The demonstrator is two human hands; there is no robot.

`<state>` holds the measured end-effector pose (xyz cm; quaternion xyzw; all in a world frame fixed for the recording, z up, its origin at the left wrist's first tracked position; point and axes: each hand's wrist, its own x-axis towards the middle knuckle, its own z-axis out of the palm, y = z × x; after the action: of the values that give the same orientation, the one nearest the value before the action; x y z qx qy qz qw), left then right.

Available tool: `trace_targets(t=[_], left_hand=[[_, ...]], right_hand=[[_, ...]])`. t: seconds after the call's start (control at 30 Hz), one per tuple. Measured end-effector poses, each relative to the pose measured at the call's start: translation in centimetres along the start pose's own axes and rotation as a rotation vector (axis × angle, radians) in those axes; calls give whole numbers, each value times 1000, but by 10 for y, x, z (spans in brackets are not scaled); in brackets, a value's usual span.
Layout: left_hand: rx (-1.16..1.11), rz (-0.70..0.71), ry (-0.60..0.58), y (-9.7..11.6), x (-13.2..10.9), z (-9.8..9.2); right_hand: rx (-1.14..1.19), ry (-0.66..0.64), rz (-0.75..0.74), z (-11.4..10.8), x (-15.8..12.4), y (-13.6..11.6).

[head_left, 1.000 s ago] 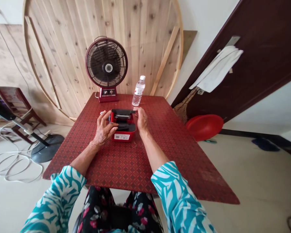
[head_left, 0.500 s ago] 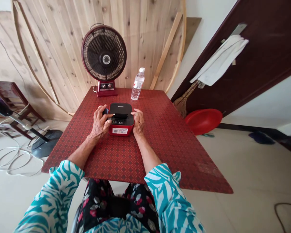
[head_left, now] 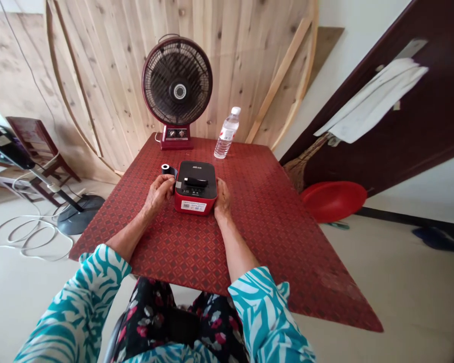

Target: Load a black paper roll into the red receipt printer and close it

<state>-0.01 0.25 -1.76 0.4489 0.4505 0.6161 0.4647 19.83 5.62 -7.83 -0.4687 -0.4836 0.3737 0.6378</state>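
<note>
Left hand point(head_left: 159, 192) shifted, grip unclear; open right hand point(head_left: 222, 199) touches printer point(head_left: 196, 173), fan point(head_left: 177, 83) across table point(head_left: 276, 227).

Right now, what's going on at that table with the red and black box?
A person sits with both hands at the red and black box. The right hand rests against its right side; the left hand is at its left edge, near a small dark roll. The box's black top looks shut. Behind stand a fan and a bottle.
</note>
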Motion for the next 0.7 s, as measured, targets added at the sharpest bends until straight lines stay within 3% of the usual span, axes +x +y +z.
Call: trace_targets(t=[0.27, 0.7], left_hand=[[-141, -204, -25, 2, 2, 3], [-239, -343, -91, 7, 5, -2]], right_hand=[[-35, -31, 16, 0, 2, 5], [-36, 3, 18, 3, 5, 9]])
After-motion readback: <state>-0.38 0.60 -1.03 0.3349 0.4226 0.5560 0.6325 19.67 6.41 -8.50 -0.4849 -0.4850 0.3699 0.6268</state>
